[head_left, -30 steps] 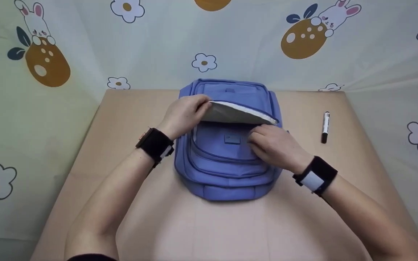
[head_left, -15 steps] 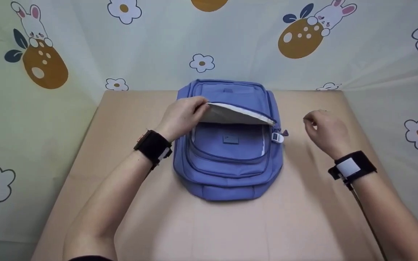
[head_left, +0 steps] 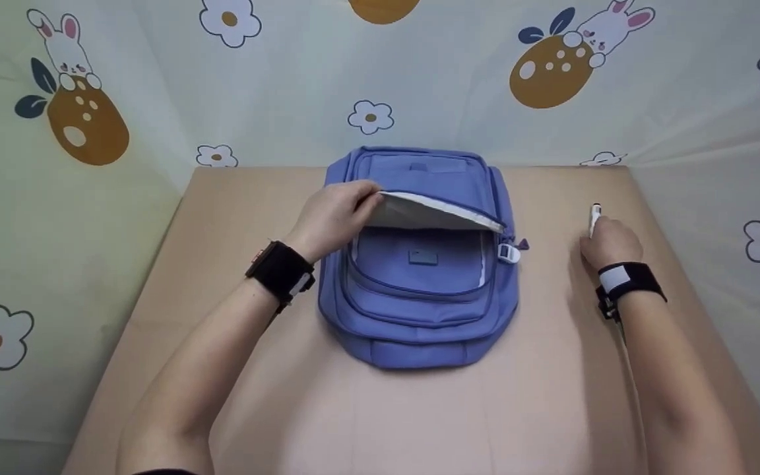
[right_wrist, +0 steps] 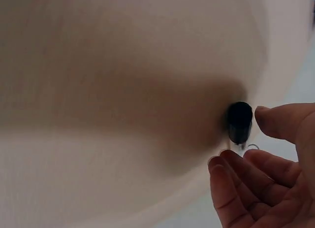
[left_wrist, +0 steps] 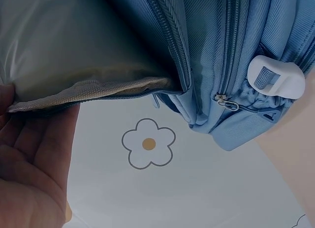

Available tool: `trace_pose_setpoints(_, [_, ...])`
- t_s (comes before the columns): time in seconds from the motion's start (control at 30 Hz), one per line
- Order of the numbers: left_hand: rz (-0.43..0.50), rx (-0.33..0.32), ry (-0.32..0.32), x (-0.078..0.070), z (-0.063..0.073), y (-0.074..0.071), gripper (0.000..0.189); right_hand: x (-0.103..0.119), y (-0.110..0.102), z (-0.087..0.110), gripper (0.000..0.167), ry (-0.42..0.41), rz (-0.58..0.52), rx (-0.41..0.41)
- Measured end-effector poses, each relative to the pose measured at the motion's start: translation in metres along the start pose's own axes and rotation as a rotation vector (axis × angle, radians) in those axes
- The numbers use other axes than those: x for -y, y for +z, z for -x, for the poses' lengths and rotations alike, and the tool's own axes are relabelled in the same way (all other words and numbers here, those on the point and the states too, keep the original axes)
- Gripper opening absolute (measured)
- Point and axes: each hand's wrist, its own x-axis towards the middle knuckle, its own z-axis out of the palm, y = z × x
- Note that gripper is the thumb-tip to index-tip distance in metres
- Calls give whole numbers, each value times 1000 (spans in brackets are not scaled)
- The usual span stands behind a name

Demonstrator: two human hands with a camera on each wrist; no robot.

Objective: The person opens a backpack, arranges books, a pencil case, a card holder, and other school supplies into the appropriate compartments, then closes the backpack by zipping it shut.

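Note:
A blue backpack [head_left: 419, 330] lies on the table with its front pocket unzipped. My left hand [head_left: 337, 214] pinches the edge of the pocket's flap [head_left: 429, 212] and holds it up, showing the grey lining. In the left wrist view the thumb and fingers grip that lined edge [left_wrist: 91, 90]. Off to the right, my right hand [head_left: 614, 243] is over a white marker [head_left: 595, 215] with a black cap. From the right wrist, the black cap [right_wrist: 240, 122] appears between the thumb and the loosely bent fingers, with gaps visible on both sides.
The bag's white buckle [head_left: 508, 253] and a zipper pull [left_wrist: 228, 104] are at its right side. Brown tabletop [head_left: 419, 422] extends around the bag. A pale curtain [head_left: 446, 79] printed with flowers and rabbits encloses the table's back and sides.
My right hand has left the pocket opening and moved right to the marker. The left hand keeps the flap raised in much the same spot.

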Motion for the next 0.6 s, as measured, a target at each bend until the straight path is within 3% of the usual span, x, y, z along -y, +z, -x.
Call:
trace_pose_setpoints(0.4, [1,6,-5,-1,-3,0,26,4,-1,5,9,61,-11,5])
trace_pose_setpoints(0.5, [-2,1,-4,-1,-3,0,26,9,-11,10,21,51,-82,-67])
trace_pose_setpoints(0.6, [-7,-4,-4,0,-2,-1,26,25,-26,19,30,-15,-193,-261])
